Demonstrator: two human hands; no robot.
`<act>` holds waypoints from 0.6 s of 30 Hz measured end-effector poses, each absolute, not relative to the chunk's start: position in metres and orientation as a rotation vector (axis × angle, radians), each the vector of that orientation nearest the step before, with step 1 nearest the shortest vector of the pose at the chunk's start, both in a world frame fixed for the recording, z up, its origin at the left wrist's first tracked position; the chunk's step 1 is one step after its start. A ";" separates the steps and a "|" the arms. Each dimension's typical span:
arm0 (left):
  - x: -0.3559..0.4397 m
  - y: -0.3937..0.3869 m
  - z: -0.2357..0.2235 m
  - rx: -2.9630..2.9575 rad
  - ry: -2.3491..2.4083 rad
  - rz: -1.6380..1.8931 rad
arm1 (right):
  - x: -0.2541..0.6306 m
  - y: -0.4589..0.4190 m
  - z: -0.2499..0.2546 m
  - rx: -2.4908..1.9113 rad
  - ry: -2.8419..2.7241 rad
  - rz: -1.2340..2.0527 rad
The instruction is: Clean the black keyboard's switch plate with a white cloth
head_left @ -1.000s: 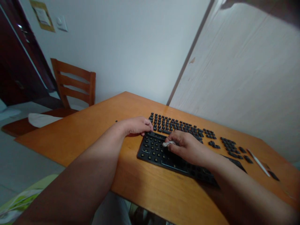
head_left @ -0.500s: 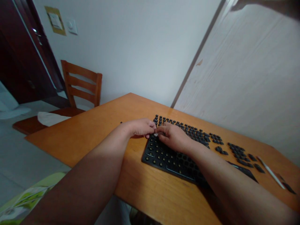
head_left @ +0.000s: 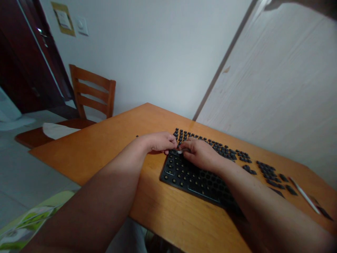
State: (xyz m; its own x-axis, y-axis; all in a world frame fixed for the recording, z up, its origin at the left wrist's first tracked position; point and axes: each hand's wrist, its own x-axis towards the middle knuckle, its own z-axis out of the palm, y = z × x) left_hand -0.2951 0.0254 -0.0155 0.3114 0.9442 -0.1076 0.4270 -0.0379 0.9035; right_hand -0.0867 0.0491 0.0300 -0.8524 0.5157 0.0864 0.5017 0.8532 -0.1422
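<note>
A black keyboard point(head_left: 196, 188) with its keycaps off lies on the wooden table, bare switch spots showing in rows. My left hand point(head_left: 163, 141) is at its far left corner, fingers curled together; whether they grip the edge or something small is hidden. Close beside it, my right hand point(head_left: 202, 153) reaches over the keyboard's top rows, thumb and fingers pinched. A small crumpled white piece point(head_left: 180, 152), like tissue or a wipe, sticks out at its fingertips, low over the keyboard. Loose black keycaps point(head_left: 223, 150) are laid out in rows behind the keyboard.
More keycaps point(head_left: 267, 170) lie to the right, near a thin white stick-like tool point(head_left: 305, 195) and a small dark object point(head_left: 325, 212). The wooden table point(head_left: 113, 137) meets the wall at the back. A wooden chair point(head_left: 92, 91) stands at the far left.
My right hand has shifted slightly right with the white piece, leaving a small gap from my left fingertips. My left hand stays at the keyboard's corner. The view has tilted a little.
</note>
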 end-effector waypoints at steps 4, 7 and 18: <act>-0.294 0.025 -0.014 1.643 1.274 0.690 | -0.092 0.045 0.024 -0.755 -2.884 0.203; -0.294 0.025 -0.015 1.639 1.270 0.693 | -0.092 0.044 0.025 -0.723 -2.926 0.206; -0.294 0.026 -0.014 1.625 1.260 0.693 | -0.091 0.045 0.028 -0.718 -2.899 0.291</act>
